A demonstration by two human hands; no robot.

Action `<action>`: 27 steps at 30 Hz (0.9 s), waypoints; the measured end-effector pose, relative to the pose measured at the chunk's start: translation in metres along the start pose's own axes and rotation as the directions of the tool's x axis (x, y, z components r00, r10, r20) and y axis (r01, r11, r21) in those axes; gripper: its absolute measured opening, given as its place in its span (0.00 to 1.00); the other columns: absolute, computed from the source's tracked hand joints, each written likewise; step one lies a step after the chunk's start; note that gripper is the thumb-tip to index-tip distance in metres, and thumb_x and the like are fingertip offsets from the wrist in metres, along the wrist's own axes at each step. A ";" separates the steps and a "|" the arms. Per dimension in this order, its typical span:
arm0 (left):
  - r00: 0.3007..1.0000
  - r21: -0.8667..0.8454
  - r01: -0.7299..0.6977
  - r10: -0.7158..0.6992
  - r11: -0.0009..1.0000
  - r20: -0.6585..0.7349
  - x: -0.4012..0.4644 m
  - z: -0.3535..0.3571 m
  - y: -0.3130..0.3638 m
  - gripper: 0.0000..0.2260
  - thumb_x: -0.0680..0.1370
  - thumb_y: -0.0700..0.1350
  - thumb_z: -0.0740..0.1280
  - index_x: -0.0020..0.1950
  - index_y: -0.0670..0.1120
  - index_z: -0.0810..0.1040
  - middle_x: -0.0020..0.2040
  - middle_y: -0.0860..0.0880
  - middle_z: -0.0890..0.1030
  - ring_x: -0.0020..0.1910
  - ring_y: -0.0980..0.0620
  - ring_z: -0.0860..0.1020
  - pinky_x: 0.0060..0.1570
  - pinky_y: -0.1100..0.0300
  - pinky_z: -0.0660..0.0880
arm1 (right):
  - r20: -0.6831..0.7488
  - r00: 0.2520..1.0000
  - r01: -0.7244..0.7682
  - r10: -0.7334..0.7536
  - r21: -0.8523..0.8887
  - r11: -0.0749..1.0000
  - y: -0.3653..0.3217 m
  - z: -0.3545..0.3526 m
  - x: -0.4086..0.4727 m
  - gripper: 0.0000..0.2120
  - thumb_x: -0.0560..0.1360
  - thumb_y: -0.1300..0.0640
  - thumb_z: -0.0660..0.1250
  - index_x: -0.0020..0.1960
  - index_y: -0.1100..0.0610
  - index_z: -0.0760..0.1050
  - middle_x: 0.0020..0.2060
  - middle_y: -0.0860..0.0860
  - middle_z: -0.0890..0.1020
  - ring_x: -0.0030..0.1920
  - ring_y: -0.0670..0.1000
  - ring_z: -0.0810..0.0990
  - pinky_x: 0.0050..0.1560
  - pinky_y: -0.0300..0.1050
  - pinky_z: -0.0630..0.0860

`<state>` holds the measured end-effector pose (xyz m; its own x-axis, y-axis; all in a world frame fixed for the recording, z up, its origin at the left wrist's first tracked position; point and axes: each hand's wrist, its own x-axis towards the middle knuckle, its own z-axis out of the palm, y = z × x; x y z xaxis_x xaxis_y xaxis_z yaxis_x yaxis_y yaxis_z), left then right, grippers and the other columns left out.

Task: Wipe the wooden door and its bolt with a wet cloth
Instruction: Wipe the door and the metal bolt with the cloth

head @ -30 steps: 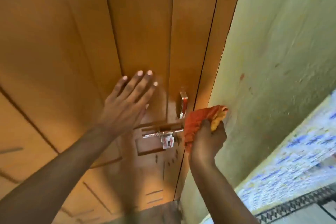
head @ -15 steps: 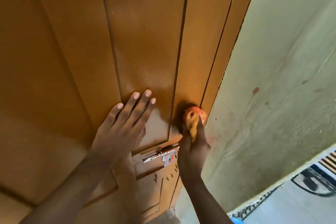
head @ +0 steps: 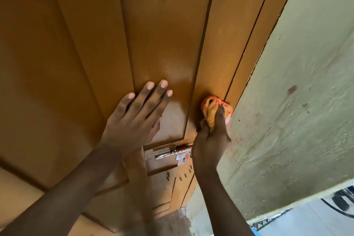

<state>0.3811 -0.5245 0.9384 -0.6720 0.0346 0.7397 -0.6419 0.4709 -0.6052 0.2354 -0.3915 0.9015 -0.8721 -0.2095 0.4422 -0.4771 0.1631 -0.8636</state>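
- Since a second ago your right hand (head: 209, 144) has carried the cloth (head: 215, 110) up from beside the bolt (head: 173, 153) to the door's right-hand stile, above the bolt; your left hand (head: 134, 119) has stayed spread on the panel.
- Your right hand is clenched around the bunched orange-and-yellow cloth, pressing it against the wooden door (head: 162, 34) at the seam where the door's edge meets the frame (head: 254, 48).
- Your left hand grips nothing: the palm lies flat on the door with the fingers (head: 153, 94) extended and slightly apart, left of the cloth and above the bolt.
- The metal bolt sits on the door just below both hands, its right end hidden behind your right hand.
- The panel beside your left fingertips shows a shiny patch.
- A pale green wall (head: 287, 120) runs along the right of the frame.
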 end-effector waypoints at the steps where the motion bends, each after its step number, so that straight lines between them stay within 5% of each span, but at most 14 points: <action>1: 1.000 0.001 0.003 -0.003 1.000 0.001 -0.001 -0.001 0.000 0.33 0.84 0.58 0.60 0.86 0.48 0.60 0.85 0.45 0.59 0.83 0.44 0.58 0.80 0.47 0.49 | -0.008 1.000 0.019 -0.019 -0.011 1.000 -0.004 0.004 0.000 0.29 0.80 0.68 0.65 0.78 0.54 0.67 0.75 0.55 0.73 0.73 0.59 0.74 0.68 0.55 0.78; 5: 1.000 0.000 0.006 -0.006 1.000 -0.010 -0.001 0.001 0.001 0.33 0.83 0.58 0.61 0.86 0.48 0.60 0.85 0.44 0.58 0.83 0.45 0.57 0.79 0.47 0.50 | 0.133 0.905 0.419 -0.404 -0.121 0.900 0.026 -0.008 -0.006 0.25 0.84 0.61 0.53 0.81 0.55 0.61 0.80 0.57 0.64 0.74 0.67 0.71 0.48 0.38 0.83; 7: 1.000 -0.012 0.014 -0.014 1.000 -0.017 -0.002 0.001 0.003 0.33 0.83 0.58 0.61 0.86 0.48 0.61 0.85 0.45 0.58 0.83 0.45 0.56 0.78 0.47 0.51 | 0.185 0.888 0.446 -0.421 -0.120 0.887 0.040 -0.018 -0.004 0.24 0.85 0.56 0.49 0.80 0.54 0.60 0.78 0.59 0.68 0.65 0.66 0.79 0.40 0.26 0.76; 9: 1.000 -0.019 0.018 -0.018 1.000 -0.016 -0.002 0.002 0.003 0.33 0.82 0.58 0.62 0.86 0.48 0.61 0.85 0.45 0.58 0.83 0.46 0.57 0.78 0.47 0.51 | 0.097 0.935 0.348 -0.340 -0.073 0.935 0.038 -0.018 0.001 0.27 0.80 0.62 0.57 0.79 0.53 0.64 0.68 0.62 0.79 0.48 0.60 0.86 0.39 0.22 0.73; 10: 1.000 -0.018 0.014 -0.014 1.000 -0.011 -0.002 0.002 0.002 0.33 0.82 0.58 0.62 0.86 0.49 0.60 0.86 0.45 0.58 0.84 0.46 0.56 0.78 0.47 0.51 | 0.039 0.963 0.269 -0.267 -0.034 0.963 0.030 -0.013 0.004 0.27 0.79 0.63 0.59 0.78 0.55 0.67 0.64 0.63 0.82 0.46 0.59 0.86 0.45 0.27 0.78; 11: 1.000 -0.016 0.012 -0.012 1.000 -0.007 -0.001 0.002 0.002 0.33 0.83 0.59 0.62 0.86 0.49 0.60 0.86 0.45 0.57 0.84 0.46 0.56 0.78 0.47 0.50 | -0.017 0.980 0.198 -0.199 -0.009 0.980 0.021 -0.006 0.005 0.26 0.79 0.64 0.61 0.77 0.57 0.70 0.64 0.62 0.82 0.51 0.62 0.86 0.50 0.42 0.84; 13: 1.000 -0.014 0.015 -0.015 1.000 -0.002 -0.002 0.002 0.003 0.33 0.83 0.59 0.61 0.86 0.49 0.60 0.86 0.45 0.56 0.84 0.46 0.56 0.79 0.47 0.50 | -0.066 0.985 0.155 -0.157 -0.031 0.987 0.007 0.006 0.001 0.24 0.80 0.67 0.63 0.75 0.61 0.71 0.70 0.61 0.76 0.68 0.65 0.79 0.57 0.64 0.82; 15: 1.000 -0.018 0.023 -0.023 1.000 -0.007 -0.004 0.003 0.004 0.33 0.83 0.59 0.62 0.86 0.50 0.61 0.86 0.46 0.57 0.84 0.46 0.57 0.79 0.47 0.50 | -0.001 0.954 0.298 -0.301 -0.124 0.946 0.013 0.007 -0.005 0.25 0.81 0.67 0.58 0.78 0.60 0.68 0.76 0.60 0.70 0.76 0.65 0.68 0.53 0.65 0.83; 18: 0.999 -0.029 0.031 -0.032 0.999 -0.022 -0.003 0.005 0.004 0.33 0.83 0.60 0.62 0.86 0.50 0.62 0.86 0.46 0.58 0.84 0.46 0.57 0.78 0.47 0.51 | 0.155 0.847 0.530 -0.509 -0.172 0.830 0.046 -0.009 -0.011 0.28 0.80 0.67 0.55 0.79 0.56 0.61 0.77 0.62 0.66 0.77 0.63 0.66 0.39 0.49 0.84; 20: 0.999 -0.021 0.032 -0.033 0.999 -0.030 -0.004 0.006 0.004 0.33 0.83 0.60 0.62 0.86 0.49 0.62 0.86 0.45 0.56 0.84 0.46 0.57 0.79 0.47 0.51 | 0.112 0.879 0.475 -0.464 -0.105 0.874 0.048 -0.014 -0.008 0.30 0.76 0.69 0.61 0.77 0.58 0.64 0.75 0.62 0.69 0.60 0.54 0.81 0.36 0.26 0.72; 22: 0.999 -0.022 0.037 -0.038 0.999 -0.032 -0.005 0.007 0.006 0.33 0.83 0.60 0.62 0.85 0.49 0.62 0.86 0.45 0.56 0.83 0.45 0.57 0.79 0.47 0.50 | 0.009 0.943 0.332 -0.332 0.005 0.943 0.031 -0.011 -0.005 0.26 0.78 0.65 0.62 0.75 0.61 0.69 0.71 0.63 0.75 0.46 0.41 0.80 0.38 0.21 0.69; 25: 0.999 -0.028 0.031 -0.032 0.999 -0.031 -0.004 0.007 0.006 0.33 0.83 0.60 0.62 0.86 0.50 0.61 0.86 0.45 0.55 0.83 0.46 0.56 0.78 0.47 0.51 | -0.037 0.967 0.252 -0.251 0.030 0.967 0.011 0.001 -0.001 0.23 0.79 0.66 0.60 0.74 0.64 0.70 0.71 0.64 0.75 0.66 0.62 0.80 0.60 0.20 0.69; 27: 0.999 -0.022 0.035 -0.035 0.999 -0.037 -0.004 0.007 0.005 0.33 0.83 0.60 0.61 0.86 0.49 0.61 0.85 0.45 0.56 0.83 0.45 0.57 0.78 0.47 0.51 | 0.019 0.939 0.343 -0.343 -0.067 0.937 0.016 0.004 -0.005 0.22 0.81 0.68 0.58 0.74 0.66 0.70 0.74 0.64 0.71 0.76 0.67 0.67 0.57 0.28 0.76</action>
<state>0.3781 -0.5280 0.9304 -0.6349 0.0502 0.7710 -0.6567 0.4908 -0.5727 0.2329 -0.3917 0.8840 -0.6533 -0.2714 0.7068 -0.7538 0.1456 -0.6408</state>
